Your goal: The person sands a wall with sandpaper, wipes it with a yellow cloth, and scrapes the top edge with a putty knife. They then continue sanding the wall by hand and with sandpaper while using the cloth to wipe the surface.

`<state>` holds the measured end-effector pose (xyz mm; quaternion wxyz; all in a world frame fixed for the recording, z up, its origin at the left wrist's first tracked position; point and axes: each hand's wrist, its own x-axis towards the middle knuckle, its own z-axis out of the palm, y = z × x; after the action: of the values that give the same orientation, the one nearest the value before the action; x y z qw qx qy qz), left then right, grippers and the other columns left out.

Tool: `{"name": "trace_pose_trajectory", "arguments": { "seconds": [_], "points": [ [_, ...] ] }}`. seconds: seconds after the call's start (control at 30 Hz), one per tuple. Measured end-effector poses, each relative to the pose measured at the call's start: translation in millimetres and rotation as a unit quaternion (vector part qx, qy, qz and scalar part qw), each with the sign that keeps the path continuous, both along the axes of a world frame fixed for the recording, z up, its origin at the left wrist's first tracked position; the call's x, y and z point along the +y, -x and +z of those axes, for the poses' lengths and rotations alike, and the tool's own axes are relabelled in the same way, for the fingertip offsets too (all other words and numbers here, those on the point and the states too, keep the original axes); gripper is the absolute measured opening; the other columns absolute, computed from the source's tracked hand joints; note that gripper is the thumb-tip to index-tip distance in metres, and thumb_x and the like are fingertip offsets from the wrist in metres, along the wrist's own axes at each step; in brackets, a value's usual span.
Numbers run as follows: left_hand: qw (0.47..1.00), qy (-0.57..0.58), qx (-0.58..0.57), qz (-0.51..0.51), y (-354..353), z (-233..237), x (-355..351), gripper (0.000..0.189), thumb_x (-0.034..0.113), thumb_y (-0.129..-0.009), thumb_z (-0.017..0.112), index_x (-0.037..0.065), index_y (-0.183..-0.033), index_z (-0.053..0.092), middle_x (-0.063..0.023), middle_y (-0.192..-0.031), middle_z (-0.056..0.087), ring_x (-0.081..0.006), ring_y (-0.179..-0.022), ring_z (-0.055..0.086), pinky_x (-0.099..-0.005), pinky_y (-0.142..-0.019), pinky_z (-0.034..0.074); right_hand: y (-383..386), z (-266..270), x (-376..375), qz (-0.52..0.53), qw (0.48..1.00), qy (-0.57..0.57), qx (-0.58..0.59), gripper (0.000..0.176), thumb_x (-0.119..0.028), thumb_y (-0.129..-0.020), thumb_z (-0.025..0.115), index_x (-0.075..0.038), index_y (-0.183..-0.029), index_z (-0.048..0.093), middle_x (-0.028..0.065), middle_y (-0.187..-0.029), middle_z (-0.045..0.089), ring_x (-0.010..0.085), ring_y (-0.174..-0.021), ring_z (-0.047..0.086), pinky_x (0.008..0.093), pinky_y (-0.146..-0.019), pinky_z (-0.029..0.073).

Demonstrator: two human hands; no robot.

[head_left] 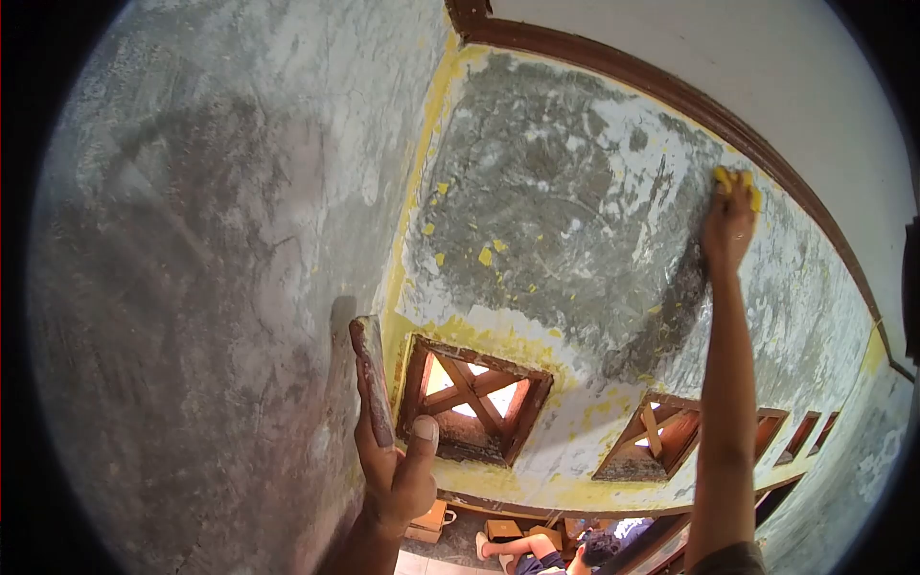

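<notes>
My right hand (730,228) is raised at the upper right, its fingers closed on a yellow sponge-like pad (754,196) against the patchy grey and white wall (546,182). At the lower left, my left hand (401,474) grips a long, worn brown tool (374,379), held upright near the wall corner. The tool's far end points up, and its exact kind cannot be made out. Flakes of yellow paint (486,256) cling to the wall between the hands.
Brown wooden vents with crossed slats (474,395) sit low in the wall. A brown beam (613,59) borders the ceiling. Far below, a person (537,548) sits near cardboard boxes (503,530). A grey wall (201,287) rises at the left.
</notes>
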<state>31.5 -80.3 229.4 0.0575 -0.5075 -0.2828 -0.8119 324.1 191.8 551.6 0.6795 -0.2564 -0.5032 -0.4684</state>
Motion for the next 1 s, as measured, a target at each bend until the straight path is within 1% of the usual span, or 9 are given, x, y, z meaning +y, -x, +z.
{"name": "trace_pose_trajectory", "arguments": {
  "seconds": [0.27,0.33,0.43,0.5,0.63,0.77,0.8,0.9,1.0],
  "points": [
    [0.996,-0.034,-0.014,-0.081,-18.1,6.6,5.1,0.065,0.018,-0.097,0.056,-0.011,-0.148,0.028,-0.0208,-0.141,0.050,-0.0267,-0.131,0.049,-0.0394,-0.113,0.032,198.4,-220.4,-82.1,0.101,0.871,0.099,-0.471,0.059,-0.024,-0.078,0.071,-0.015,-0.135,0.059,0.0097,-0.159,0.035,0.0348,-0.150,0.025,0.0584,-0.122,0.014],
    [0.997,-0.035,-0.012,-0.069,-21.2,5.5,4.0,0.065,0.019,-0.097,0.056,-0.010,-0.148,0.029,-0.0211,-0.144,0.047,-0.0277,-0.133,0.046,-0.0412,-0.114,0.031,212.3,-248.2,-95.4,0.145,0.811,0.122,-0.554,0.054,-0.027,-0.079,0.069,-0.013,-0.131,0.061,0.0115,-0.150,0.049,0.0313,-0.146,0.034,0.0540,-0.122,0.022],
    [0.995,-0.064,-0.015,-0.076,-23.0,-0.2,4.3,0.066,0.019,-0.097,0.056,-0.010,-0.148,0.028,-0.0212,-0.148,0.042,-0.0285,-0.136,0.042,-0.0423,-0.115,0.029,190.6,-310.3,-120.5,0.284,0.759,0.209,-0.547,0.025,-0.016,-0.081,0.063,-0.007,-0.103,0.060,0.0152,-0.099,0.063,0.0340,-0.099,0.063,0.0492,-0.101,0.044],
    [0.998,-0.039,-0.014,-0.050,-26.8,2.3,-1.0,0.068,0.018,-0.095,0.057,-0.010,-0.149,0.027,-0.0212,-0.150,0.038,-0.0292,-0.139,0.038,-0.0430,-0.116,0.026,147.5,-357.5,-148.3,0.402,0.641,0.406,-0.513,0.033,-0.021,-0.091,0.063,-0.004,-0.117,0.054,0.0191,-0.098,0.063,0.0414,-0.089,0.064,0.0501,-0.081,0.052],
    [0.998,-0.032,-0.017,-0.046,-16.6,-7.6,0.4,0.071,0.015,-0.093,0.057,-0.010,-0.151,0.025,-0.0209,-0.153,0.036,-0.0288,-0.140,0.037,-0.0416,-0.117,0.026,30.4,-530.5,-161.5,0.475,0.471,0.637,-0.384,0.071,-0.022,-0.085,0.079,-0.010,-0.140,0.036,0.0175,-0.109,0.060,0.0305,-0.101,0.063,0.0409,-0.080,0.052],
    [0.902,0.135,0.154,0.379,34.0,-47.8,-6.7,0.050,0.019,-0.104,0.039,-0.005,-0.147,0.040,-0.0188,-0.151,0.045,-0.0258,-0.136,0.047,-0.0371,-0.114,0.034,-149.6,-722.9,-198.4,0.530,0.176,0.823,0.101,0.076,-0.005,-0.076,0.084,-0.014,-0.138,0.042,0.0069,-0.104,0.062,0.0205,-0.090,0.065,0.0363,-0.072,0.056],
    [0.849,0.173,0.217,0.450,29.0,-59.4,2.3,0.047,0.019,-0.106,0.034,-0.003,-0.147,0.044,-0.0182,-0.151,0.047,-0.0251,-0.135,0.050,-0.0359,-0.113,0.036,-194.6,-753.1,-213.6,0.508,0.160,0.832,0.158,0.070,-0.002,-0.074,0.083,-0.014,-0.133,0.048,0.0066,-0.101,0.063,0.0198,-0.085,0.066,0.0363,-0.068,0.057],
    [0.995,-0.032,0.061,0.069,42.4,-41.5,20.3,0.056,0.034,-0.107,0.040,0.000,-0.151,0.035,-0.0184,-0.157,0.038,-0.0424,-0.144,0.034,-0.0434,-0.122,0.022,-305.2,-819.1,-279.3,0.494,0.156,0.773,0.366,0.043,0.007,-0.070,0.078,-0.010,-0.106,0.061,0.0089,-0.096,0.067,0.0208,-0.078,0.068,0.0371,-0.064,0.059],
    [0.994,-0.069,0.032,-0.078,38.2,-22.0,25.6,0.055,0.032,-0.106,0.040,0.000,-0.150,0.036,-0.0192,-0.157,0.036,-0.0425,-0.144,0.034,-0.0448,-0.122,0.022,-378.6,-840.5,-347.4,0.318,0.272,0.732,0.538,0.034,-0.001,-0.090,0.064,-0.015,-0.117,0.050,0.0095,-0.090,0.063,0.0200,-0.062,0.061,0.0369,-0.052,0.054]
  ]
}}
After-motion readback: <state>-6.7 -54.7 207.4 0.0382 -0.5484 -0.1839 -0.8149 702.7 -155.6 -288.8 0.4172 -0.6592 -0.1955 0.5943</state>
